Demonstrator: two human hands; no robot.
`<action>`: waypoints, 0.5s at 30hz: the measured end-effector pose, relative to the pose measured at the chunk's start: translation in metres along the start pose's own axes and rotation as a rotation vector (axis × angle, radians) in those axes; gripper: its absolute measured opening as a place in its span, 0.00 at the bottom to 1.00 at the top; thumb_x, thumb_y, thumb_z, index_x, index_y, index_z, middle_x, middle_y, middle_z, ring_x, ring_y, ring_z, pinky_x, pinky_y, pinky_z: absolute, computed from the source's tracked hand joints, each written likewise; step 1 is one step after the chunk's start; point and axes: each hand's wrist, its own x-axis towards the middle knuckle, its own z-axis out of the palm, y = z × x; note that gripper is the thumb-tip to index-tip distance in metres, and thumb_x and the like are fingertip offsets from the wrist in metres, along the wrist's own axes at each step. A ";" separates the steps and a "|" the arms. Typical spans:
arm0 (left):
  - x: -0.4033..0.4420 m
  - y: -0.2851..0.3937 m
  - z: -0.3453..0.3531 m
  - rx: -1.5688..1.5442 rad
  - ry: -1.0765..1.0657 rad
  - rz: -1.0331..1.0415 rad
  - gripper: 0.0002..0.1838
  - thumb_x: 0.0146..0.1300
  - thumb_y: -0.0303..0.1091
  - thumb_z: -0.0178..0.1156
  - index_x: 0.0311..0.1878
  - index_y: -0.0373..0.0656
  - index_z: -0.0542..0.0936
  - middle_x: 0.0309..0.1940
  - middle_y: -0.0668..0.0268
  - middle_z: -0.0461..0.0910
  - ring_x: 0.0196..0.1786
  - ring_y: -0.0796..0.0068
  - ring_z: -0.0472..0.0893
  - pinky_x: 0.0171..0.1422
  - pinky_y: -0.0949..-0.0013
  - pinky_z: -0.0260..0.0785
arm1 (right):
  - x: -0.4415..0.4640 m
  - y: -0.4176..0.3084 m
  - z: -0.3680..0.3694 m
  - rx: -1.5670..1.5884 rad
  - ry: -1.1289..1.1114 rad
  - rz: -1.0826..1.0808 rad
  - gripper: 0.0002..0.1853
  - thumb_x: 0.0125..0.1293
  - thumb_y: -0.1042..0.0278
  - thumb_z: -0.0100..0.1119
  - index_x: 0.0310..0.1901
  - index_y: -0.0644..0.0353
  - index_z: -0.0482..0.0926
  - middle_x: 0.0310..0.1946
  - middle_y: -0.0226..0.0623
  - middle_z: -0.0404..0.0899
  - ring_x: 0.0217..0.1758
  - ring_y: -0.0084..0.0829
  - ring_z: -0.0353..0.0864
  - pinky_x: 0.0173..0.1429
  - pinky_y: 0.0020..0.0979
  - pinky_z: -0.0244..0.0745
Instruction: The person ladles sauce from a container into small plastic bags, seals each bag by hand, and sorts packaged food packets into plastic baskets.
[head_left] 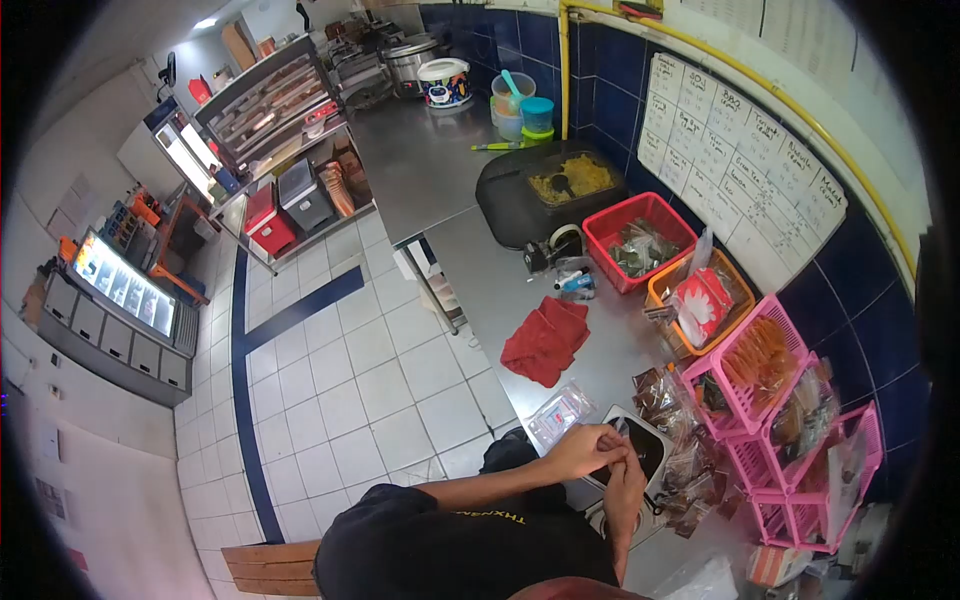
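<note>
My left hand (583, 452) and my right hand (626, 487) meet with fingers pinched together over a container of dark contents (650, 450). A bit of a small clear plastic bag (622, 428) shows at my fingertips; the rest is hidden by my hands. Beside my left hand lies a clear plastic pack with printing (562, 412). To the right of the container, several small packets of dark brown stuff (690, 462) are heaped on the steel counter (480, 290).
A red cloth (545, 340) lies farther along the counter. Pink stacked baskets (755, 420), an orange basket (745, 322) and a red basket (597, 235) line the wall side. Beyond them is a black tray with yellow food (575, 180). A wooden bench (265, 568) stands behind me.
</note>
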 end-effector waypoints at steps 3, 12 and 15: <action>0.000 0.003 -0.001 0.022 -0.026 -0.042 0.20 0.72 0.43 0.70 0.55 0.34 0.84 0.45 0.58 0.90 0.47 0.72 0.89 0.54 0.67 0.81 | -0.002 -0.011 -0.003 -0.132 -0.022 -0.064 0.24 0.79 0.77 0.43 0.73 0.75 0.68 0.58 0.55 0.84 0.63 0.38 0.85 0.69 0.34 0.76; 0.002 -0.008 0.006 0.031 0.033 0.071 0.15 0.71 0.36 0.68 0.49 0.31 0.84 0.40 0.56 0.91 0.44 0.70 0.90 0.52 0.66 0.83 | -0.011 -0.036 -0.004 -0.074 -0.036 -0.013 0.33 0.75 0.79 0.40 0.80 0.75 0.50 0.63 0.59 0.80 0.66 0.50 0.82 0.72 0.41 0.73; 0.000 0.000 0.008 0.018 0.022 0.082 0.15 0.72 0.36 0.66 0.48 0.30 0.84 0.40 0.55 0.91 0.44 0.69 0.91 0.52 0.66 0.83 | -0.012 -0.036 -0.010 -0.090 -0.070 0.005 0.36 0.76 0.78 0.40 0.82 0.73 0.42 0.65 0.61 0.78 0.69 0.51 0.79 0.74 0.42 0.71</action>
